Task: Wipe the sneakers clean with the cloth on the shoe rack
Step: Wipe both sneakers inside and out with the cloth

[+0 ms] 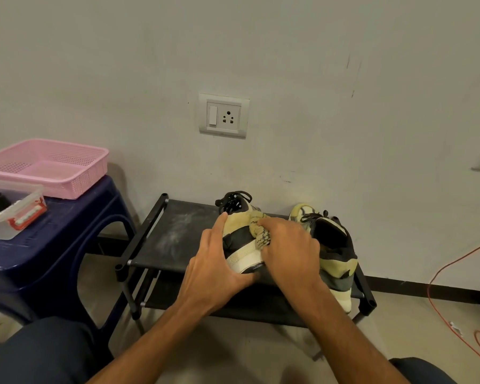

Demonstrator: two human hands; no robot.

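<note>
View from above of a seated person's two bare arms reaching to a low black shoe rack (175, 231) that stands against a pale wall. Two cream-and-black sneakers sit on its top shelf.

The left hand (214, 261) has its grip clamped on the held sneaker (237, 241), thumb up on the cream upper and fingers curled under the white sole. The right hand (286, 245) has its grip closed around a bunched yellowish cloth (261, 234), pressing it against the side of that sneaker. Black laces show at the far end of the shoe.

The second sneaker (336, 250) stands just beside the right hand, heel toward the viewer.

To the left, a dark blue plastic stool (67, 231) carries a pink mesh basket (53, 167) and a clear lidded container (14, 217) with a red clasp; any lettering on it is too blurred to read. No brand mark on the sneakers is legible.

A white wall socket (224, 115) sits above the rack. An orange cable (429, 293) trails across the floor at right.
</note>
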